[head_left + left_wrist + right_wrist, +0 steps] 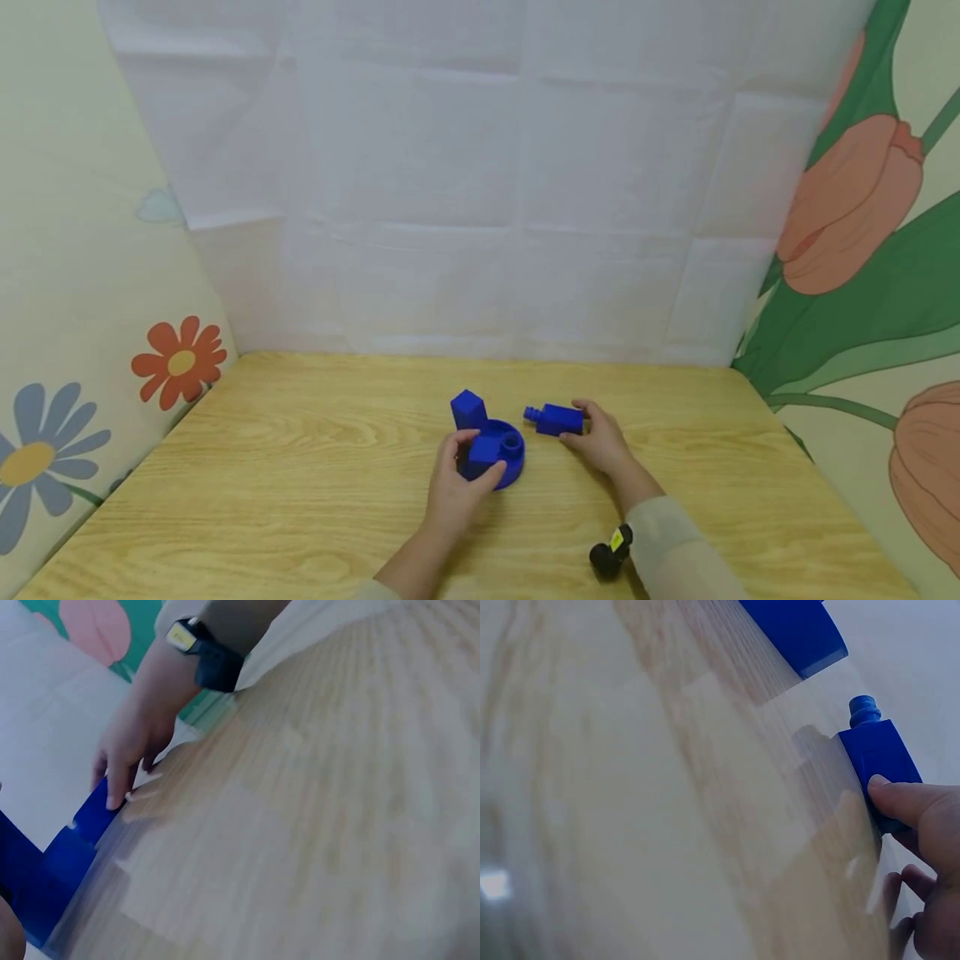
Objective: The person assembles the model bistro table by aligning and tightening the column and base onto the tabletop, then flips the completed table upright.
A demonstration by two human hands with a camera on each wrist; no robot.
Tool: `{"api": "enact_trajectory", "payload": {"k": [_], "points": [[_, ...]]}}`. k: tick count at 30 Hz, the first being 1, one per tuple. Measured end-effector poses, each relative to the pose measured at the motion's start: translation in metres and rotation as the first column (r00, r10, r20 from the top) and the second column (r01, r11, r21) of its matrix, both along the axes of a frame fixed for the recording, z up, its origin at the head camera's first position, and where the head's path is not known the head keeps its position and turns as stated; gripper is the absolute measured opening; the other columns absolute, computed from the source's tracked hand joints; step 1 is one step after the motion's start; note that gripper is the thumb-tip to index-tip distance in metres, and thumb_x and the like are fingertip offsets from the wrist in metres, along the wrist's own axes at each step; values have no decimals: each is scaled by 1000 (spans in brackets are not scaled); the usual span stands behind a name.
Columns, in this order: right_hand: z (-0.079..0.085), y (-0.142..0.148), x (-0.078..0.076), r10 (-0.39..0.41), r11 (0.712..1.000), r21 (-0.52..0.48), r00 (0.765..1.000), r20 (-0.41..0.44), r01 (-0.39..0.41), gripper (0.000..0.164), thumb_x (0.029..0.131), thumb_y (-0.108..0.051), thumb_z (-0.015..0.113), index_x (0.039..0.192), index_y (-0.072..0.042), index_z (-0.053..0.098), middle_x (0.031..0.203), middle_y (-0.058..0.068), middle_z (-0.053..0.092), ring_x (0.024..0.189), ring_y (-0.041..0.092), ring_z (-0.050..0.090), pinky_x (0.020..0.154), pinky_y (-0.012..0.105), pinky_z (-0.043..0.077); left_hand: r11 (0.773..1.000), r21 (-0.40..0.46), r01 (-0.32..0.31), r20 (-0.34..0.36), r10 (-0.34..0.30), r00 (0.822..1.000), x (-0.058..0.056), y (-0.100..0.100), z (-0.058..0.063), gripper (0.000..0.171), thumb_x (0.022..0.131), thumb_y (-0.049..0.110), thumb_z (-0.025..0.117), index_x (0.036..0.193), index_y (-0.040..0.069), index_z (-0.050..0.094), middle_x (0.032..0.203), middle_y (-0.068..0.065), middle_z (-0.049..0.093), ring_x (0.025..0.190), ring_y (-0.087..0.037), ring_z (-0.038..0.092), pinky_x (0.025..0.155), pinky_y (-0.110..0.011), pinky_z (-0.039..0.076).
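A round blue base (513, 477) with a raised block and a ring-shaped socket (512, 442) on it sits mid-table. My left hand (459, 492) grips it from the near left, thumb on one side and fingers on the other. A tall square blue block (469, 411) rises behind those fingers at the base's far left. To the right, my right hand (603, 442) pinches a small blue bottle-shaped piece (558, 419) by its rear end. Its ridged neck (864, 710) points left toward the base, with a gap between them. In the left wrist view, only a sliver of my left hand (10, 934) shows.
The wood-grain table (247, 475) stretches around both hands. A white cloth (480, 183) hangs at its far edge, with flower-patterned panels on both sides. A black wrist camera (609, 557) is at the right sleeve.
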State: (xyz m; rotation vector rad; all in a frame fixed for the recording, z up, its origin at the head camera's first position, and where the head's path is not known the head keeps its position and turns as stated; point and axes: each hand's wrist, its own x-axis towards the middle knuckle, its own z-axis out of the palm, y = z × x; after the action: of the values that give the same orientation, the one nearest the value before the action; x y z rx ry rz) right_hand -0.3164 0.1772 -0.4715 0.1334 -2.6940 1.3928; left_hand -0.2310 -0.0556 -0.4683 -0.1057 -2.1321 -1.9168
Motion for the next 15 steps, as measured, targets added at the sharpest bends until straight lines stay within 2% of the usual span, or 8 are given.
{"api": "enact_trajectory", "payload": {"k": [3,6,10,15], "points": [[0,0,1,-8,999,44,1000,8,8,53,82,-10,77,129,0,55,128,25,60,117,40,59,101,52,45,998,19,56,8,-57,998,-1,-12,0,52,80,7,78,125,2,54,125,-17,55,110,-23,54,94,-27,47],[2,-1,5,-16,999,39,999,27,15,49,82,-13,77,125,-1,57,128,23,61,119,39,57,103,54,43,996,33,88,8,-88,996,-3,-22,1,51,81,4,76,128,0,54,124,-19,56,106,-18,55,89,-19,48],[4,-3,11,-23,998,-51,999,38,25,47,84,-13,76,125,-1,56,129,24,60,120,40,56,103,53,44,994,41,103,12,-103,995,-4,-31,2,51,82,2,74,129,0,55,128,-21,57,107,-18,57,89,-19,48],[10,-6,19,-27,982,-188,999,25,31,46,87,-11,73,128,2,53,131,26,57,123,42,55,104,51,45,993,38,109,25,-110,994,-6,-34,4,52,82,2,74,130,0,55,131,-21,57,112,-25,58,92,-21,47]]}}
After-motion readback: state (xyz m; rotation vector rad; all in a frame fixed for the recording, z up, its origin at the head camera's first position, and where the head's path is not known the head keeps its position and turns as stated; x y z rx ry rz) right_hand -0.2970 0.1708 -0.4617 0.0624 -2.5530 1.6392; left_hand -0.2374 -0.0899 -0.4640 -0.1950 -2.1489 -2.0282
